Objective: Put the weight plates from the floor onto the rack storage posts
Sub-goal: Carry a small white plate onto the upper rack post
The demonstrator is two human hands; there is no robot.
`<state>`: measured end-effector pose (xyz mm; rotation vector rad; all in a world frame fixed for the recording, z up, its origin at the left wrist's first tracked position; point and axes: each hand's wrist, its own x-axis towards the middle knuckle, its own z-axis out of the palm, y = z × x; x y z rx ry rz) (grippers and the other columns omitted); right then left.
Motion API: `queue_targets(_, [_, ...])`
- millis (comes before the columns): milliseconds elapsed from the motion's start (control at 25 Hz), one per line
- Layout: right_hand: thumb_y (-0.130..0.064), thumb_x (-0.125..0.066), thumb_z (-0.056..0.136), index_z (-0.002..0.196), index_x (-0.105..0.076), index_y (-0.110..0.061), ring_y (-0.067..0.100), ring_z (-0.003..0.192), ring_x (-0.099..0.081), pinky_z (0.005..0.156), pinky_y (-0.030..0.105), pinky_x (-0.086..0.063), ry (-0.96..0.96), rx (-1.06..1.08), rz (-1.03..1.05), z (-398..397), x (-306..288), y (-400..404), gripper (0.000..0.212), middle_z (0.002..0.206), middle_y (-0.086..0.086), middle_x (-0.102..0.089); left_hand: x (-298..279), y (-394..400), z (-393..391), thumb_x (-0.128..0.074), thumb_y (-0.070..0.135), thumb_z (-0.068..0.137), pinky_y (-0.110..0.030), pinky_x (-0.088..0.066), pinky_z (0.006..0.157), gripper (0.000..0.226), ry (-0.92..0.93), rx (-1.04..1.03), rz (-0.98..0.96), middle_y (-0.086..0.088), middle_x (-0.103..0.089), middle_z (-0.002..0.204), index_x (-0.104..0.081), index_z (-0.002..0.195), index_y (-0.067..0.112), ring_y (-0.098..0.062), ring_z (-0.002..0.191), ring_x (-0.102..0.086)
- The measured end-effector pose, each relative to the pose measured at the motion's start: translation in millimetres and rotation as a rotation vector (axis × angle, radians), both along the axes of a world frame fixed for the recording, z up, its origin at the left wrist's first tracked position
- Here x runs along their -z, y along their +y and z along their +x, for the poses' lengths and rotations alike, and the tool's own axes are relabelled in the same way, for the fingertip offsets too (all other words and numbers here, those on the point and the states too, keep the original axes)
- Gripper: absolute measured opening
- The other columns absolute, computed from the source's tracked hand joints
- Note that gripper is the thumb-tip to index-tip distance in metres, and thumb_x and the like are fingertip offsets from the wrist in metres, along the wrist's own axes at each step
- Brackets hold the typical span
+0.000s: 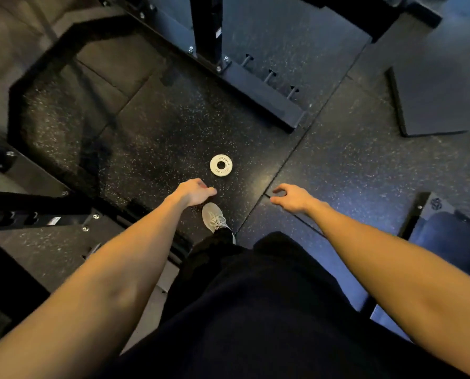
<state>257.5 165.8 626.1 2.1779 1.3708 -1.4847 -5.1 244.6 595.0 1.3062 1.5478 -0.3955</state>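
A small white weight plate [221, 165] lies flat on the speckled floor [351, 160], just ahead of your shoe [213, 216]. Your left hand [194, 192] and right hand [291, 198] hang above the floor, fingers loosely curled, holding nothing. The rack base [255, 88] stands beyond.

Weight plate [221, 165]: white, dark lettering noted. Rubber floor [351, 160]: black, flecked with pale specks. Rack base [255, 88]: black steel. Shoe [214, 216]: grey, grey laces. Trousers [255, 310]: black.
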Motion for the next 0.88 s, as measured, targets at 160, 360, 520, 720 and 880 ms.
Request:
queue_targets(160, [-0.037, -0.057, 0.091, 0.134, -0.048, -0.014, 0.030, 0.116, -0.055, 0.099, 0.039, -0.044, 0.025, -0.027, -0.047, -4, 29, 95, 0.049, 0.133, 0.013, -0.055, 16, 69, 5, -0.056, 0.052, 0.086, -0.035, -0.040, 0.092, 0.052, 0.001, -0.082, -0.011, -0.006, -0.056, 0.130, -0.055, 0.126, 0.018, -0.026, 0.119, -0.051])
queue_targets(360, [-0.038, -0.058, 0.088, 0.134, -0.046, -0.011, 0.030, 0.118, -0.053, 0.095, 0.036, -0.042, 0.020, -0.021, -0.118, 1, 131, 185, 0.054, 0.136, 0.013, -0.052, 106, 124, 6, -0.057, 0.052, 0.084, -0.033, -0.040, 0.082, 0.045, 0.041, -0.290, -0.078, -0.007, -0.060, 0.117, -0.055, 0.115, 0.019, -0.025, 0.107, -0.054])
queue_targets(520, [-0.036, -0.058, 0.090, 0.135, -0.044, -0.010, 0.027, 0.122, -0.051, 0.092, 0.031, -0.039, 0.028, 0.005, -0.154, 5, 277, 244, 0.055, 0.139, 0.008, -0.050, 246, 161, 16, -0.058, 0.051, 0.083, -0.031, -0.037, 0.078, 0.049, 0.058, -0.435, -0.105, -0.001, -0.061, 0.103, -0.051, 0.122, 0.021, -0.018, 0.092, -0.055])
queue_targets(720, [-0.033, -0.058, 0.090, 0.131, -0.048, -0.009, 0.030, 0.113, -0.057, 0.092, 0.035, -0.043, 0.008, 0.037, -0.125, -3, 473, 292, 0.049, 0.127, 0.011, -0.058, 439, 185, 30, -0.055, 0.048, 0.086, -0.031, -0.041, 0.089, 0.061, 0.059, -0.537, -0.130, -0.001, -0.062, 0.113, -0.041, 0.139, 0.021, -0.023, 0.110, -0.055])
queue_targets(880, [-0.029, -0.054, 0.090, 0.135, -0.045, -0.014, 0.026, 0.101, -0.058, 0.083, 0.036, -0.047, -0.002, 0.153, -0.143, -16, 612, 296, 0.048, 0.120, 0.010, -0.059, 575, 186, 42, -0.054, 0.046, 0.088, -0.038, -0.042, 0.103, 0.069, 0.072, -0.646, -0.190, -0.008, -0.052, 0.135, -0.029, 0.147, 0.021, -0.027, 0.119, -0.053])
